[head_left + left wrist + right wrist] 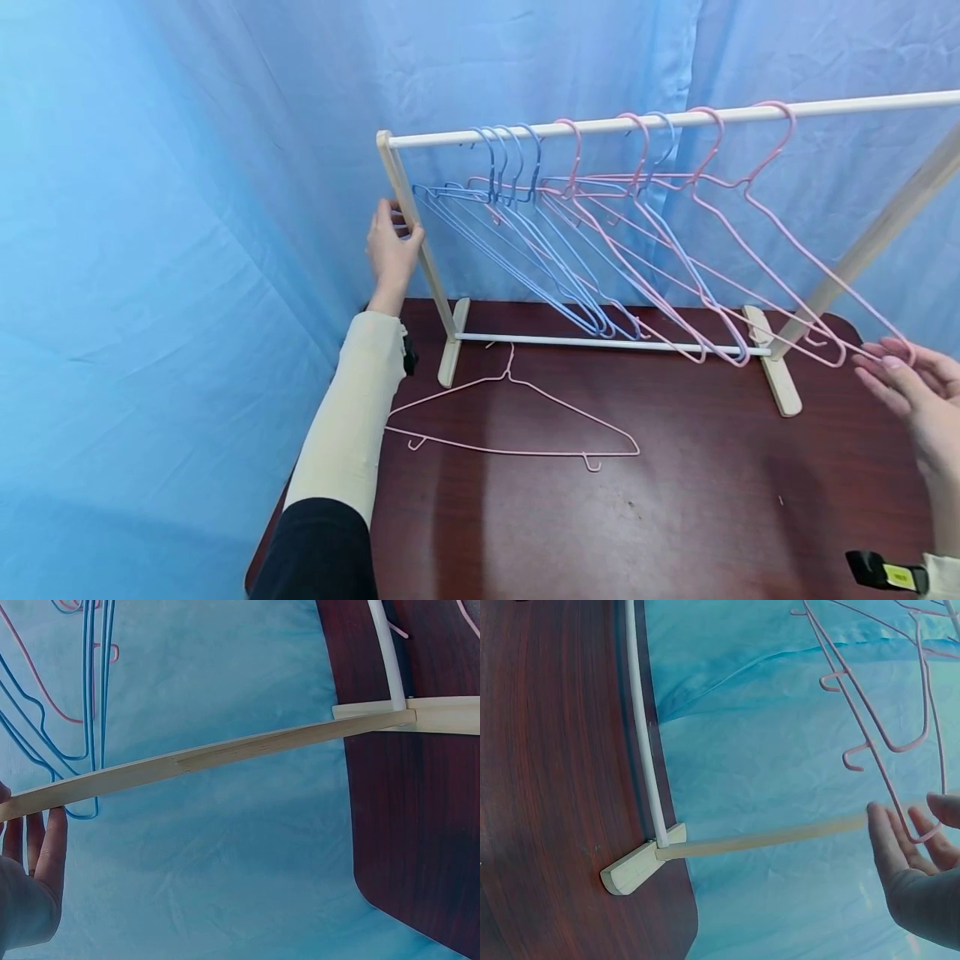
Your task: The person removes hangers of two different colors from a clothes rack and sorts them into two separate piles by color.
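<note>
At the left end of a garment rack, my left hand holds the upright wooden post, thumb on one side and fingers on the other. My right hand is at the lower corner of the nearest pink hanger, touching it with its fingers fairly straight. In the right wrist view that corner lies across the fingers, and the thumb stands apart from them. Several pink hangers and blue hangers hang from the white top rail, the blue ones mostly bunched at the left.
Another pink hanger lies flat on the dark wood table in front of the rack. A white lower bar joins the wooden feet. Blue curtain hangs behind and to the left.
</note>
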The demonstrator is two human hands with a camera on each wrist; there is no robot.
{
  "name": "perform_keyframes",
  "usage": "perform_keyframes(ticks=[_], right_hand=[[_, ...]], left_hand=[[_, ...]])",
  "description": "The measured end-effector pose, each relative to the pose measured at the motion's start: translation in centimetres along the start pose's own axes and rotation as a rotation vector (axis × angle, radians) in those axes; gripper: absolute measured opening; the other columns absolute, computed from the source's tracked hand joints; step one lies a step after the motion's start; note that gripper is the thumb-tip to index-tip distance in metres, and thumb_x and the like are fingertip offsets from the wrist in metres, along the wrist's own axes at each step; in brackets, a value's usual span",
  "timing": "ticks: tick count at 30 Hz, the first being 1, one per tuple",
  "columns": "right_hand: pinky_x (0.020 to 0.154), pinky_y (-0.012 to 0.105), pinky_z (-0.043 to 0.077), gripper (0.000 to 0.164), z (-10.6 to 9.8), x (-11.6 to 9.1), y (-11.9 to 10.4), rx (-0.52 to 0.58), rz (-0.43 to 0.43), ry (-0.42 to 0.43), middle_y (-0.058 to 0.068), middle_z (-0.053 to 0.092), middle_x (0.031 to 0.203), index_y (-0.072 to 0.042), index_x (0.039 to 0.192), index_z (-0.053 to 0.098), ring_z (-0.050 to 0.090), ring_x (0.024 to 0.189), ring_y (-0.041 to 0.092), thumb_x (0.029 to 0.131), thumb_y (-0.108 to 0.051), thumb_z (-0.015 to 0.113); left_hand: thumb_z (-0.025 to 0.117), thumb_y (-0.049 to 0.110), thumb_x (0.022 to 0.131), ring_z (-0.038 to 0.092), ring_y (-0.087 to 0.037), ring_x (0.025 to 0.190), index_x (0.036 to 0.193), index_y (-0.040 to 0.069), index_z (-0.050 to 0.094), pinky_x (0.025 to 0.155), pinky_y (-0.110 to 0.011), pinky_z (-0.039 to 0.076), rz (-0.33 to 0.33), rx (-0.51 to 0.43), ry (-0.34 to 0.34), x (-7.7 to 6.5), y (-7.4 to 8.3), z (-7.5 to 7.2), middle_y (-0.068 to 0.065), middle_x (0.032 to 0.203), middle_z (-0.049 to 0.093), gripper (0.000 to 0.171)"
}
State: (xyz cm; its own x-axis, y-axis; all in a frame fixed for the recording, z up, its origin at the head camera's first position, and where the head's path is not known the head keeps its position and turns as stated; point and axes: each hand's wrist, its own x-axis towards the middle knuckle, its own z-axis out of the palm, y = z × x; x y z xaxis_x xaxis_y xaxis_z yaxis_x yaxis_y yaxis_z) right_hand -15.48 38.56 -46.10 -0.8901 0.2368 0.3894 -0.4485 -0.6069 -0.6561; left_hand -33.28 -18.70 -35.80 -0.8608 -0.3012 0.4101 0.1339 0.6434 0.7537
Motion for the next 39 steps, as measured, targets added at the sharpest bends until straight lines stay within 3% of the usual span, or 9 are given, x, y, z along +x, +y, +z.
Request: perform_keyframes(ticks=[7, 15, 23, 33, 39], right_hand=[[0.075, 0.028, 0.061, 0.03, 0.1, 0.0, -0.2, -0.107, -0.031, 0.021, 0.02, 0.076, 0.101, 0.015, 0.116, 0.062, 0.077, 0.089, 0.023, 0.099, 0.016, 0.038], [0.078, 0.034, 0.06, 0.036, -0.7, 0.0, -0.4, 0.068, -0.029, -0.001, 0.029, 0.073, 0.103, 0.018, 0.12, 0.055, 0.076, 0.092, 0.033, 0.104, 0.011, 0.024], [0.079, 0.027, 0.059, 0.029, -0.8, -0.2, -0.5, -0.072, -0.074, 0.037, 0.021, 0.075, 0.101, 0.013, 0.124, 0.053, 0.077, 0.091, 0.024, 0.103, 0.009, 0.034], [0.073, 0.023, 0.059, 0.019, -0.1, -0.4, -0.5, -0.167, -0.153, 0.273, 0.019, 0.073, 0.095, 0.012, 0.116, 0.056, 0.077, 0.08, 0.021, 0.099, 0.008, 0.049], [0.075, 0.021, 0.058, 0.023, 0.1, -0.4, -0.6, -0.216, -0.166, 0.303, 0.017, 0.072, 0.098, 0.012, 0.119, 0.058, 0.076, 0.084, 0.02, 0.098, 0.007, 0.053]], left_hand=[[0.062, 0.02, 0.096, 0.065, -0.027, 0.113, 0.127, 0.01, 0.05, 0.094, -0.043, 0.058, 0.0, 0.008, 0.0, 0.1, 0.0, 0.1, -0.014, 0.124, 0.059, 0.035], [0.061, 0.02, 0.097, 0.065, -0.027, 0.115, 0.128, 0.01, 0.049, 0.094, -0.042, 0.058, 0.005, 0.009, -0.006, 0.0, 0.1, 0.1, -0.014, 0.125, 0.059, 0.034], [0.06, 0.021, 0.098, 0.064, -0.028, 0.115, 0.128, 0.01, 0.049, 0.098, -0.046, 0.054, 0.011, 0.031, -0.001, -0.1, -0.1, 0.2, -0.014, 0.124, 0.058, 0.033], [0.06, 0.021, 0.098, 0.064, -0.027, 0.115, 0.128, 0.011, 0.048, 0.1, -0.047, 0.052, 0.007, 0.037, -0.003, -0.1, 0.0, 0.3, -0.013, 0.125, 0.058, 0.034], [0.06, 0.02, 0.098, 0.064, -0.028, 0.115, 0.128, 0.01, 0.049, 0.1, -0.046, 0.052, 0.009, 0.039, -0.003, -0.1, 0.0, 0.2, -0.014, 0.124, 0.058, 0.034]])
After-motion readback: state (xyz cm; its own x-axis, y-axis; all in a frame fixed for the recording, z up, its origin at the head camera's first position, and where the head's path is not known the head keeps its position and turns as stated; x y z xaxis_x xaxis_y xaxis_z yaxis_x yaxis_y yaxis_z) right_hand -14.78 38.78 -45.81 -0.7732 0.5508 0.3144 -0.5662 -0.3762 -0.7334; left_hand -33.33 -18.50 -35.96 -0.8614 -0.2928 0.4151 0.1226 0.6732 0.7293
